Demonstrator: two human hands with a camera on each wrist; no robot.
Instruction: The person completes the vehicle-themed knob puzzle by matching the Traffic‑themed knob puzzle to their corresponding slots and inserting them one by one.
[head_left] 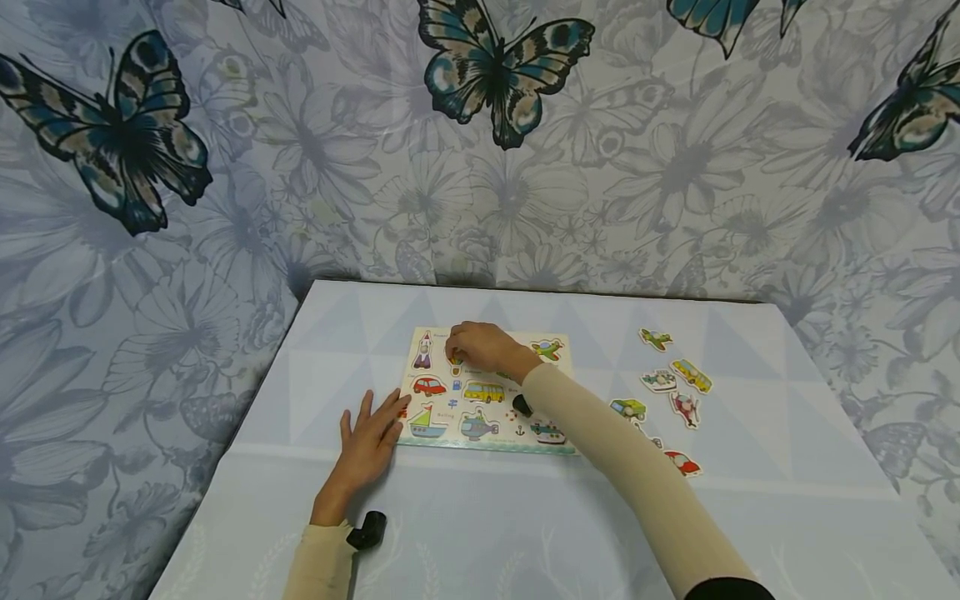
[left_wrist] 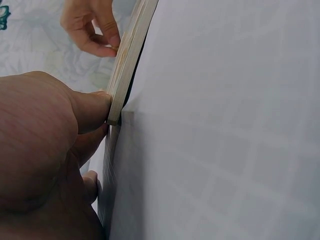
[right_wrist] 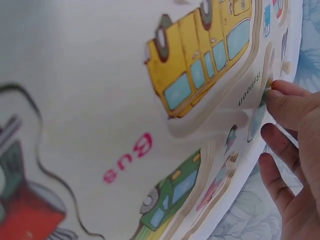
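The right hand (head_left: 487, 347) pinches a small piece (right_wrist: 269, 84), the board (head_left: 487, 447) beneath it; the spread left hand (head_left: 369, 443) touches its edge.

One board (head_left: 506, 439), one table (head_left: 480, 517), two hands (head_left: 367, 450), seven loose pieces (head_left: 691, 376) visible, one pinched piece (head_left: 455, 361), five butterflies (head_left: 504, 68)

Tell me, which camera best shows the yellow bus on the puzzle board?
The right wrist view: the yellow bus appears large there, windows and wheels clear. The head view shows it small; the left wrist view shows the puzzle board edge-on, so no bus.
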